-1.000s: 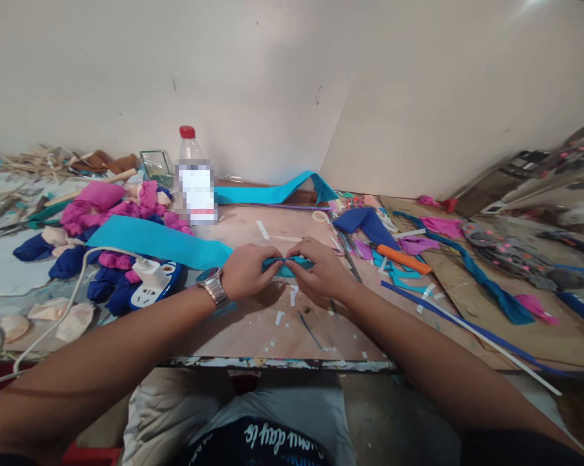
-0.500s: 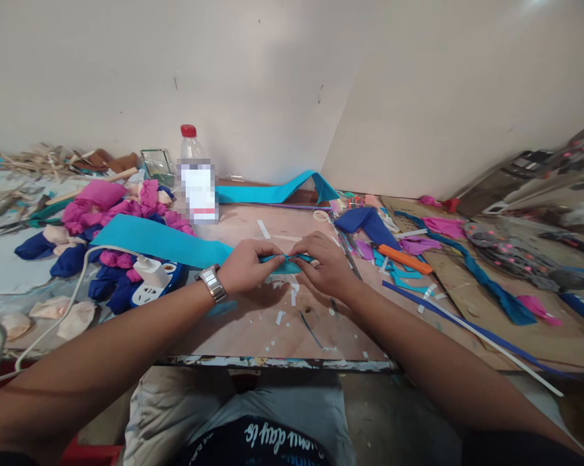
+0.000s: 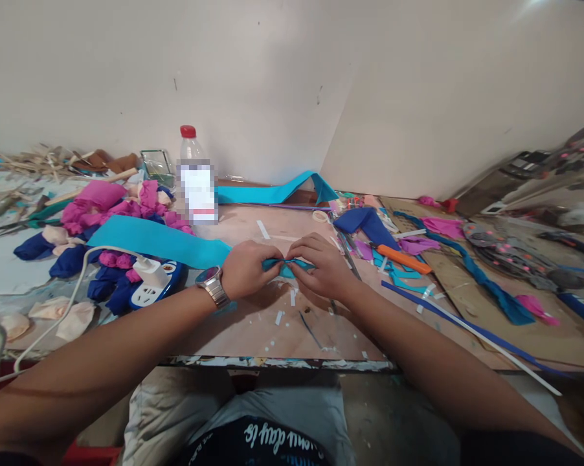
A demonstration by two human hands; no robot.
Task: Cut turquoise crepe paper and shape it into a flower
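A long, flat turquoise strip (image 3: pixel 158 243) runs from the pile of fabric at the left to my hands. My left hand (image 3: pixel 250 268), with a metal watch on its wrist, pinches the strip's gathered end between thumb and fingers. Close against it, my right hand (image 3: pixel 318 264) pinches the same bunched part from the other side. The fingertips of both hands nearly meet there, above the wooden board. Part of the gathered fabric is hidden behind the fingers.
Pink and blue fabric puffs (image 3: pixel 102 207) lie at the left beside a power strip (image 3: pixel 149 291) with a charger. A red-capped bottle (image 3: pixel 189 145) stands behind. At the right are an orange cutter (image 3: pixel 404 259), fabric scraps, a white stick (image 3: pixel 496 343) and cardboard (image 3: pixel 461 285).
My left wrist has turned slightly, and the fingers of both hands have shifted a little on the gathered turquoise fabric. The rest stays in place.
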